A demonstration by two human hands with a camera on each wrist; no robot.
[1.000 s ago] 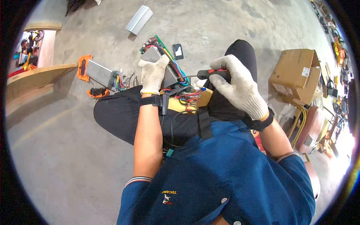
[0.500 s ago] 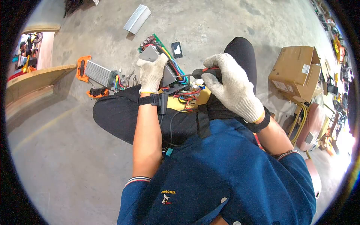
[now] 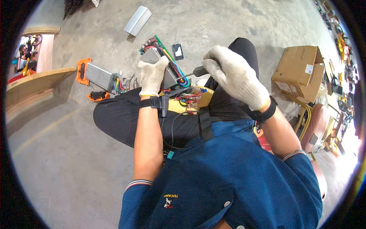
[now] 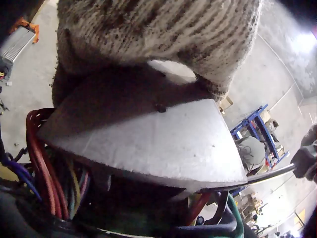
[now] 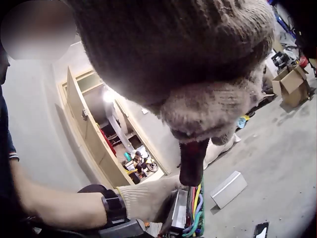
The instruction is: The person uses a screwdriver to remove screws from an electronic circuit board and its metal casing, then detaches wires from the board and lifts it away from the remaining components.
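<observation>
In the head view my gloved left hand (image 3: 151,78) grips a grey metal plate (image 3: 151,56) joined to a green circuit board (image 3: 158,40) with coloured wires. The left wrist view shows the plate's flat face (image 4: 163,141) below the glove, wires at its lower edge. My gloved right hand (image 3: 237,76) curls round the dark handle of a screwdriver (image 3: 199,71). Its shaft points left to the plate's side; in the left wrist view the shaft (image 4: 271,173) reaches the plate's right corner. Whether the tip sits in a screw is hidden.
Loose wires (image 3: 192,98) lie on a yellow piece (image 3: 206,100) at the lap. A finned metal unit (image 3: 100,76) with orange ends is on the floor at left. Beyond are a silver cover (image 3: 137,21) and a small black item (image 3: 177,52). A cardboard box (image 3: 295,70) stands at right.
My right hand has shifted slightly up and left and turned, with its fingers now covering most of the screwdriver handle. The left hand keeps its hold on the plate.
</observation>
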